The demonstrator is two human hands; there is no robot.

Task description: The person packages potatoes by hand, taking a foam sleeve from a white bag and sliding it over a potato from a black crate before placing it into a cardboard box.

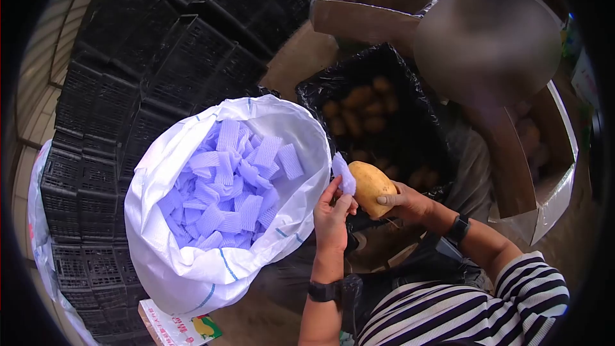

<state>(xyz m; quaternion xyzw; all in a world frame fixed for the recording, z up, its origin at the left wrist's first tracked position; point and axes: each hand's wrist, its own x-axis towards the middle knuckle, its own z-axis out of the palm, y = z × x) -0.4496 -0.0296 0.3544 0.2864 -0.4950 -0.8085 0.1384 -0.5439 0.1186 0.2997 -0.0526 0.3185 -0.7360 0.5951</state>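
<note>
Right grip (410, 204) closed around yellow fruit (369, 187), at its right end; left grip (334, 218) pinches foam sleeve (344, 175) by its left end, contact unclear. White sack (176, 285) rim just left; lined crate (426, 112) edge beyond; open carton (556, 202) farther right.

A pale, ribbed wall (64, 16) curves up the left side, its lower part marked off in panels. In front of it stand black slatted crates (96, 154), stacked in rows that run up to the top edge. The floor (298, 57) shows bare and brownish between the crates and a plastic-lined carton (359, 20) at the top. Another open carton (503, 166) stands at right. Light catches the wall and that carton's outer edge, while the crates look dark.
</note>
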